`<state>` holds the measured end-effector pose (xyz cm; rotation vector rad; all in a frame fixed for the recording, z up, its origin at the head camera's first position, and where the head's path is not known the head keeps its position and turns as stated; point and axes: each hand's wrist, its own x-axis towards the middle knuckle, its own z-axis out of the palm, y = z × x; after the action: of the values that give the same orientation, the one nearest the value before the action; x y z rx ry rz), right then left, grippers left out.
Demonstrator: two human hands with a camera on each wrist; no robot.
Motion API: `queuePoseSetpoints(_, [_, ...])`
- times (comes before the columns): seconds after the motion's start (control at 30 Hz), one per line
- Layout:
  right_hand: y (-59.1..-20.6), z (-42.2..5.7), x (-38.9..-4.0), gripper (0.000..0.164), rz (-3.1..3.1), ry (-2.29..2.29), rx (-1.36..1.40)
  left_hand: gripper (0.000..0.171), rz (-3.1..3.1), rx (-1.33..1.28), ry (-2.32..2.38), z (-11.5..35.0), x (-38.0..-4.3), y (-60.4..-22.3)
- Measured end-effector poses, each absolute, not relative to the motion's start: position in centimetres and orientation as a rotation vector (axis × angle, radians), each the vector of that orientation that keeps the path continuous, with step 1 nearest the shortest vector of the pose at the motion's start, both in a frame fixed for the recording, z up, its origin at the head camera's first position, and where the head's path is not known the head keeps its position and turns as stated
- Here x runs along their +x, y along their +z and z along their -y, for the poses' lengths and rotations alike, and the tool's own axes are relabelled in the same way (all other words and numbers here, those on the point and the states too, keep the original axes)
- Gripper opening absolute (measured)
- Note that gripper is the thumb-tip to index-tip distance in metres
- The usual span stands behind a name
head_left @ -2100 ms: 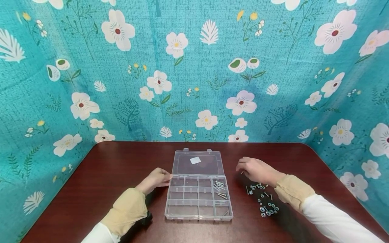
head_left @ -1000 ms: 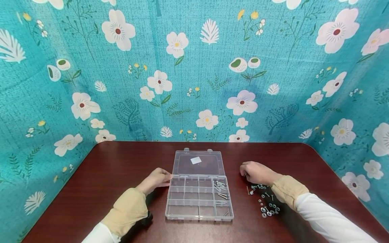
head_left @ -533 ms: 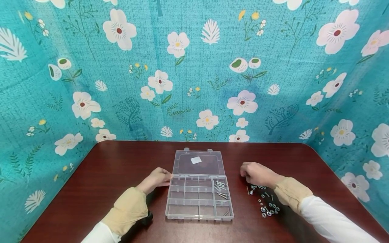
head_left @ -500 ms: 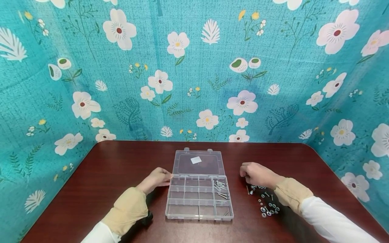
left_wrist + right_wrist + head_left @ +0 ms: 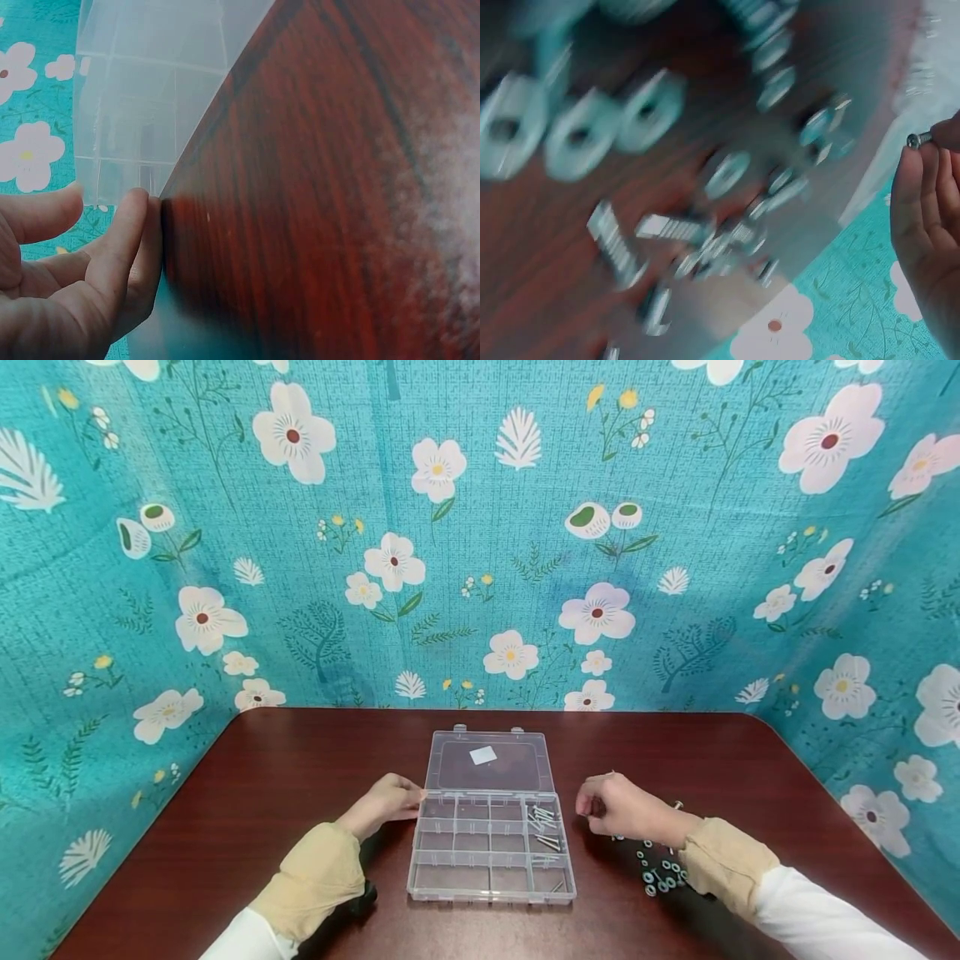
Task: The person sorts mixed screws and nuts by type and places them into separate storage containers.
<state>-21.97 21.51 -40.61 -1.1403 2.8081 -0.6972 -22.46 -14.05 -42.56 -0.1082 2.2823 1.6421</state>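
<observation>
Head: we note the clear box (image 5: 457, 896) open on the bench (image 5: 315, 743); left hand (image 5: 384, 800) at its 9 o'clock, right hand (image 5: 618, 807) at 3, loose nuts and screws (image 5: 649, 878) toward 4. Left wrist: left hand, fingers nearly straight, touches the box's edge. Right wrist: right hand pinches a small screw (image 5: 914, 141).

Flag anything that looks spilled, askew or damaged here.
Loose screws and metal rings lie scattered on the tabletop by the right hand, outside the open divided box, so they look spilled, though possibly laid out deliberately. I see no damage.
</observation>
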Motion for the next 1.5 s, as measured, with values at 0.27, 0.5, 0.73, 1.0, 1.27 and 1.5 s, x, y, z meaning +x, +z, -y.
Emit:
queuePoseSetpoints(0.27, [-39.2, -19.8, -20.3, 0.012, -2.655, -0.97, -0.955, 0.021, -2.265, -0.076, 1.655, 14.2, -22.4, -42.6])
queuePoseSetpoints(0.5, [-38.3, -18.4, -19.2, 0.012, -2.418, -1.163, -0.868, 0.022, -2.26, -0.062, 1.655, 14.3, -22.3, -42.4])
queuePoseSetpoints(0.73, [-38.5, -17.5, -18.3, 0.016, -2.286, -1.217, -0.847, 0.022, -2.252, -0.068, 1.671, 14.3, -22.2, -42.4])
queuePoseSetpoints(1.0, [-38.1, -17.7, -18.5, 0.016, -2.186, -1.259, -0.806, 0.022, -2.256, -0.069, 1.668, 14.2, -22.2, -42.5])
queuePoseSetpoints(1.27, [-36.5, -19.2, -20.5, 0.014, -2.446, -1.172, -0.705, 0.022, -2.269, -0.079, 1.648, 14.3, -22.3, -42.5])
queuePoseSetpoints(1.5, [-37.0, -20.4, -21.4, 0.01, -2.593, -1.032, -0.666, 0.023, -2.265, -0.071, 1.66, 14.1, -22.4, -42.4])
